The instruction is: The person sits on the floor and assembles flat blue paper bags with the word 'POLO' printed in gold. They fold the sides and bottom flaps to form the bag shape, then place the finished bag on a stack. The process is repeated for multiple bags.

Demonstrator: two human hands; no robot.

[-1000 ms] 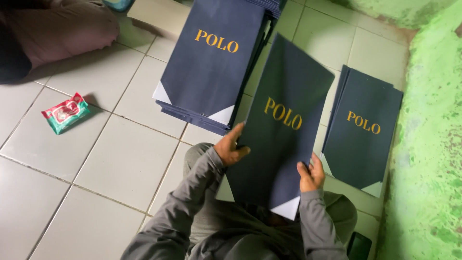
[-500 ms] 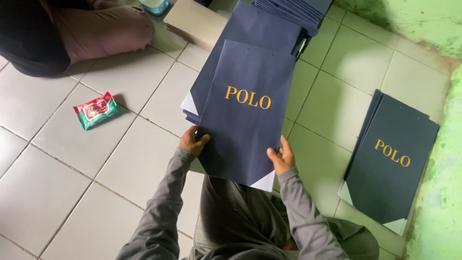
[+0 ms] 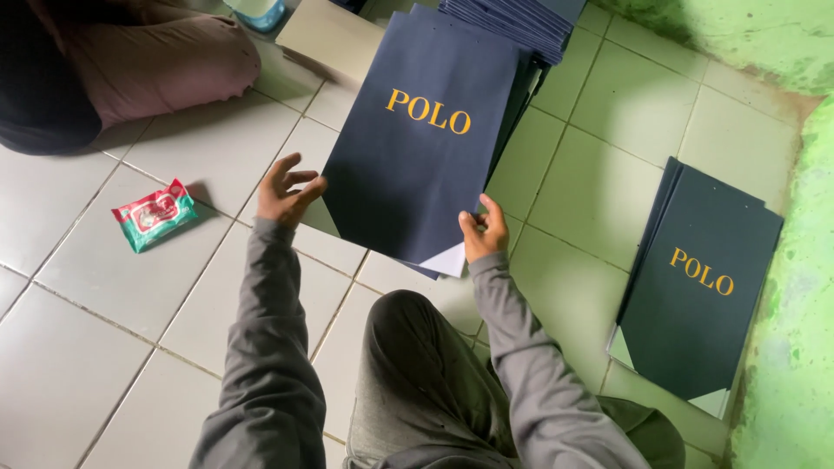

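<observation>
The right hand pinches the flat navy paper bag's near corner while the left hand, fingers spread, steadies its left edge; best squared onto the stack beneath

Flat bag lies atop a pile; second pile right, packet left.
</observation>
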